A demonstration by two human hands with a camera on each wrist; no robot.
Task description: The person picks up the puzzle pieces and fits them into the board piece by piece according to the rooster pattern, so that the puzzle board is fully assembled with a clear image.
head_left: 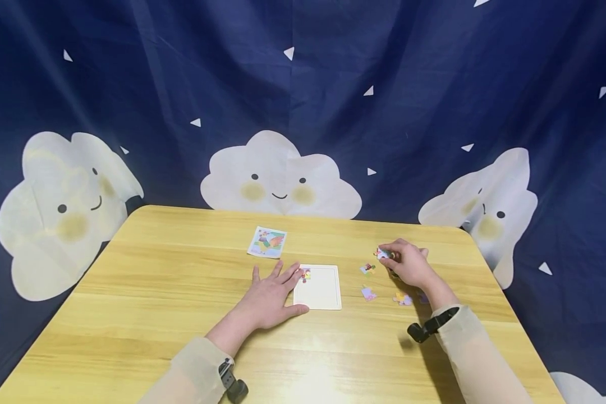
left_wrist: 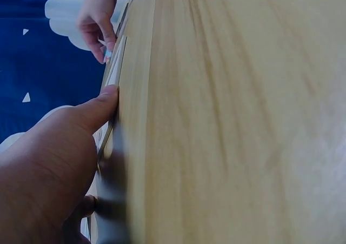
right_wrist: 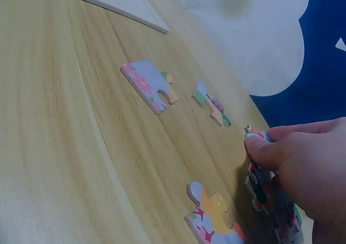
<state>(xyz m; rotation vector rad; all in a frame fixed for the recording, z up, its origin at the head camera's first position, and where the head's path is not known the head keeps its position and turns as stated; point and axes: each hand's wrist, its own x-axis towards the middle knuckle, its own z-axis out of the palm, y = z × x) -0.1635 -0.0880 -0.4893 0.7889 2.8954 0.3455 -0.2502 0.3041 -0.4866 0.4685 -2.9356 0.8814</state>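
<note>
My left hand [head_left: 271, 292] lies flat on the wooden table [head_left: 182, 314], fingers spread, fingertips at the left edge of a white puzzle tray [head_left: 319, 289]. One placed piece [head_left: 306, 274] sits in the tray's top left corner. My right hand [head_left: 406, 262] pinches a colourful puzzle piece [head_left: 382, 253] [right_wrist: 254, 133] between thumb and fingers, just above the table to the right of the tray. Loose pieces lie near it: one [head_left: 367, 269] [right_wrist: 212, 104], another [head_left: 368, 293] [right_wrist: 148, 85], and a third [head_left: 403, 298] [right_wrist: 213, 214]. In the left wrist view my thumb [left_wrist: 97, 111] touches the tray's edge.
A printed reference picture [head_left: 267, 242] lies behind the tray. A dark blue curtain [head_left: 303, 101] with cloud faces hangs behind the table. More pieces lie partly under my right hand [right_wrist: 270, 200]. Camera mounts sit on both wrists.
</note>
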